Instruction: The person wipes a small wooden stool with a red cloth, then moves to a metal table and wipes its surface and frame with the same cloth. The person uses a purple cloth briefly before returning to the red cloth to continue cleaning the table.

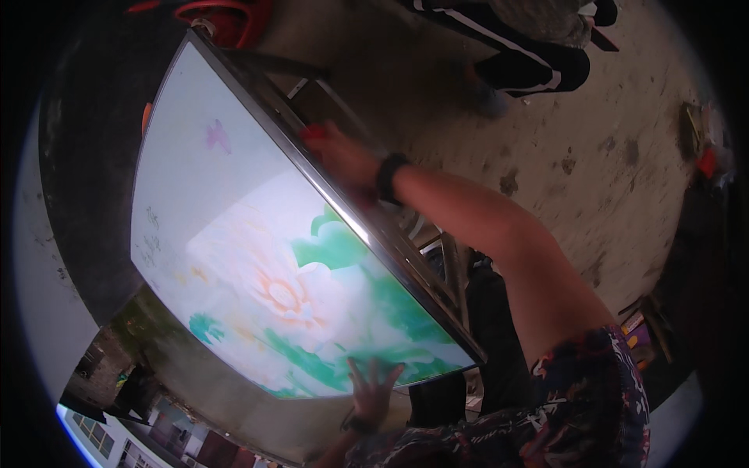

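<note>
A glass tabletop with a printed lotus, green leaves and a shiny metal rim lies before me. My left hand rests with spread fingers on its near edge, over the green print. Reaching across to the rim's right side, my right hand is blurred and closed around something red, whose kind I cannot tell. More red shows dimly below that hand. Metal frame bars run beneath the tabletop. Each wrist wears a dark band.
Another person's leg in dark, white-striped trousers is at the upper right on the stained concrete floor. A red plastic item stands beyond the table's far corner. Assorted items lie at the right edge; buildings show at the lower left.
</note>
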`<state>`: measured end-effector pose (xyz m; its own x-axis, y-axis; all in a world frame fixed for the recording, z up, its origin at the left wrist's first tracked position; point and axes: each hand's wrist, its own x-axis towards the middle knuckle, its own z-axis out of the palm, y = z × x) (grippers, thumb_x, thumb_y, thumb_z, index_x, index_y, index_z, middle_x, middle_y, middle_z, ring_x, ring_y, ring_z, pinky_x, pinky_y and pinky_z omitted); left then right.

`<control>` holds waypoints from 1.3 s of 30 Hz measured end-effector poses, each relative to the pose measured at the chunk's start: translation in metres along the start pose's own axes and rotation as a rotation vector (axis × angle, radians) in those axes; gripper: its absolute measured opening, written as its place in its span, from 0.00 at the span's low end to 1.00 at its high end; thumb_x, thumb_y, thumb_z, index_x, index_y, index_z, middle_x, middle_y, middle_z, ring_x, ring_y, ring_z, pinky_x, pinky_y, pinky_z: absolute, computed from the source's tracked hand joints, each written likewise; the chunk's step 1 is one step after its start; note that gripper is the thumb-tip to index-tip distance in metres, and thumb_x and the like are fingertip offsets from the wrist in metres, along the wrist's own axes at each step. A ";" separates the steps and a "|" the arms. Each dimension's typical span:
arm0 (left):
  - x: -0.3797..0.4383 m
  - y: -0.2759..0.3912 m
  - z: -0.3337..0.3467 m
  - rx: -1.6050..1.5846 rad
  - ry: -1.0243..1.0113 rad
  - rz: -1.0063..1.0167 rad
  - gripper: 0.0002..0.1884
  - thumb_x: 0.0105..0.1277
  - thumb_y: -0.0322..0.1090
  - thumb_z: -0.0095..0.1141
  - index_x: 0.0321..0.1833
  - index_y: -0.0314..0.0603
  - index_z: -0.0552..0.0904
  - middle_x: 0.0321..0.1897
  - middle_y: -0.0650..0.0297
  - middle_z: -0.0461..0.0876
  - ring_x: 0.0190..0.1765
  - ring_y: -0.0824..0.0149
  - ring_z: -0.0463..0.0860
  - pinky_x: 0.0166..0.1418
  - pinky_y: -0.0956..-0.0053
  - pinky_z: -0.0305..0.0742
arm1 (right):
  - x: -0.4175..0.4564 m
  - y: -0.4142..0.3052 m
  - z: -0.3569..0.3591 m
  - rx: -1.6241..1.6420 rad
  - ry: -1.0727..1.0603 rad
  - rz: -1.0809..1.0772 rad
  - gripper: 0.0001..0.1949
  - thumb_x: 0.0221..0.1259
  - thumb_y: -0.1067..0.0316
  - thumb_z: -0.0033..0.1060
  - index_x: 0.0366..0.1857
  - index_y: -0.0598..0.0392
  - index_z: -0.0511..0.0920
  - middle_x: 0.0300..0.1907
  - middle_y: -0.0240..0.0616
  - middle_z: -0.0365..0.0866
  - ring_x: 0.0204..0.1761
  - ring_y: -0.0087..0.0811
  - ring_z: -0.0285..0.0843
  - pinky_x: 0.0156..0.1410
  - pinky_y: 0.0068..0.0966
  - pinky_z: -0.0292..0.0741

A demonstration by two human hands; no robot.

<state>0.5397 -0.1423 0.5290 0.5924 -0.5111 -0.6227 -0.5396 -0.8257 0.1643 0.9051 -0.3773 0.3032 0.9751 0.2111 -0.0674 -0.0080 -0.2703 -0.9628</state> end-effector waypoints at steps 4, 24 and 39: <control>-0.004 0.004 0.007 -0.009 0.018 -0.027 0.41 0.64 0.21 0.54 0.75 0.81 0.65 0.79 0.49 0.49 0.71 0.15 0.55 0.54 0.34 0.80 | 0.074 -0.037 -0.018 0.032 -0.091 0.238 0.22 0.75 0.56 0.39 0.68 0.49 0.71 0.69 0.51 0.70 0.66 0.57 0.71 0.75 0.42 0.65; -0.003 0.007 0.007 -0.034 0.079 -0.094 0.45 0.59 0.14 0.51 0.72 0.84 0.70 0.80 0.57 0.51 0.75 0.22 0.53 0.60 0.31 0.76 | 0.186 0.034 0.018 0.068 0.179 -0.067 0.12 0.61 0.63 0.60 0.47 0.53 0.80 0.43 0.44 0.83 0.48 0.40 0.81 0.55 0.36 0.77; 0.001 0.007 0.012 0.053 0.103 -0.065 0.40 0.58 0.14 0.52 0.68 0.75 0.75 0.78 0.52 0.56 0.74 0.21 0.55 0.45 0.50 0.85 | -0.147 0.018 0.025 0.079 0.114 -0.062 0.26 0.51 0.65 0.72 0.58 0.44 0.78 0.56 0.44 0.78 0.59 0.46 0.77 0.67 0.35 0.73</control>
<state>0.5297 -0.1455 0.5198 0.6840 -0.4806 -0.5488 -0.5269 -0.8458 0.0839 0.7559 -0.3898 0.2895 0.9931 0.1157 0.0191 0.0403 -0.1840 -0.9821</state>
